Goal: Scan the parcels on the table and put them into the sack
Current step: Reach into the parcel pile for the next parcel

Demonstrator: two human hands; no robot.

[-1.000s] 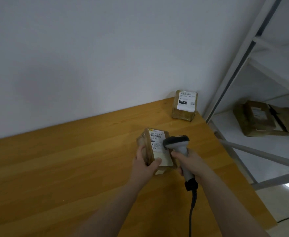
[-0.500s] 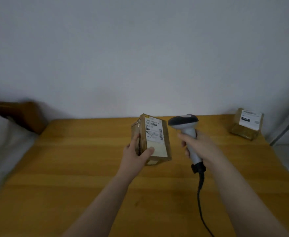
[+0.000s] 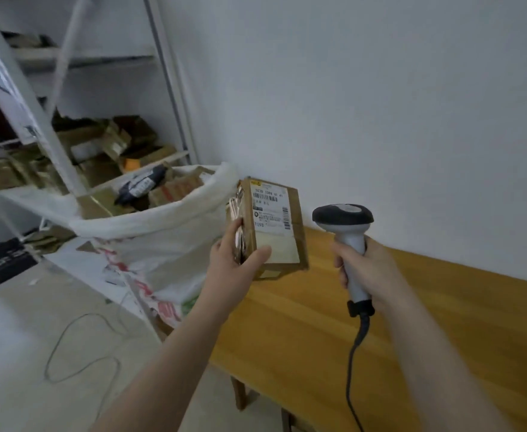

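The left hand (image 3: pixel 234 269) now carries the parcel (image 3: pixel 274 226) beside the sack (image 3: pixel 162 219), seemingly at the desk's (image 3: pixel 318 338) end; the scanner (image 3: pixel 346 232) is drawn apart.

My two arms show from forearm to fingertips, bare along their whole visible length. My left hand (image 3: pixel 234 266) and my right hand (image 3: pixel 369 269) are bare as well, and both wrists are uncovered.

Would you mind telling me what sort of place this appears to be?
Probably a parcel sorting room: metal shelving stacked with parcels, a white sack full of packages, and a barcode scanner.
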